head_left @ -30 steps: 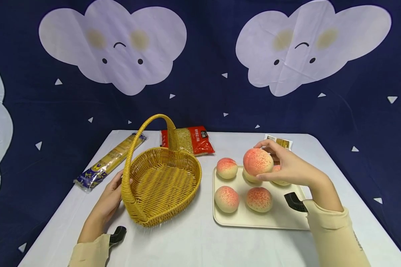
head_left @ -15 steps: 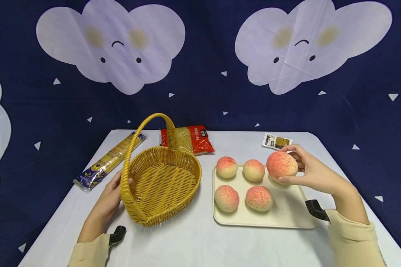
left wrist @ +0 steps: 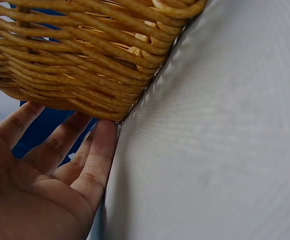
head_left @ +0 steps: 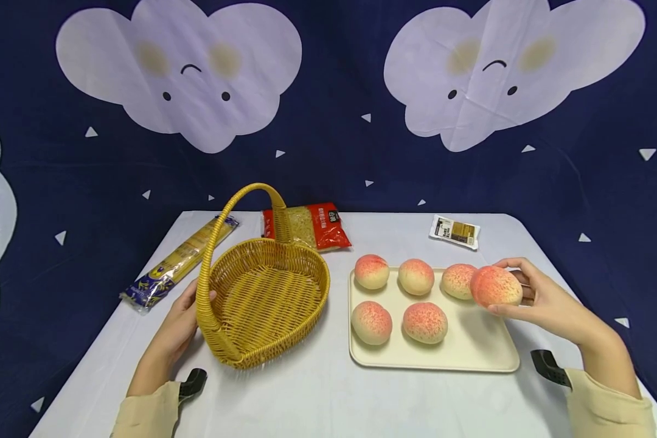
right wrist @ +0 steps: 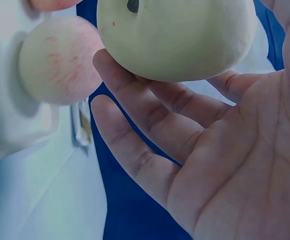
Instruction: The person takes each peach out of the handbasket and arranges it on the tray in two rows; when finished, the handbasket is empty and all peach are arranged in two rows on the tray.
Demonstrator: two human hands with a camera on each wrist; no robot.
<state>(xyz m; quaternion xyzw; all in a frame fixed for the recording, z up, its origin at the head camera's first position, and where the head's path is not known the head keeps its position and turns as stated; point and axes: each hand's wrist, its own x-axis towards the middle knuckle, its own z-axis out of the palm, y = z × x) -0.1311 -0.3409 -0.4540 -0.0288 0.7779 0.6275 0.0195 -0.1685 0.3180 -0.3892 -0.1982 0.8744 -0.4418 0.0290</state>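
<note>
My right hand (head_left: pixel 547 301) holds a pink-and-cream peach (head_left: pixel 495 287) above the right side of a cream tray (head_left: pixel 482 356). In the right wrist view the peach's pale side (right wrist: pixel 179 45) shows a dark stem hollow, with fingers (right wrist: pixel 149 112) beneath it. Several similar peaches lie on the tray in two rows; one peach (head_left: pixel 457 281) sits just left of the held one. On the left, my left hand (head_left: pixel 177 325) grips the side of a yellow wicker basket (head_left: pixel 271 304), thumb over the rim. Its fingers (left wrist: pixel 97 155) touch the outer wall in the left wrist view.
A long pack of noodles (head_left: pixel 180 261) lies left of the basket. Behind the basket is a red bag of pasta (head_left: pixel 312 226). A small white-and-brown packet (head_left: pixel 454 232) lies behind the tray. The basket's tall handle (head_left: pixel 254 188) arches above it. A dark cloud-patterned cloth hangs behind the white table.
My right hand has carried the peach to the right and slightly down, uncovering the back row of peaches and the small packet. The left hand and the basket stay in place.
</note>
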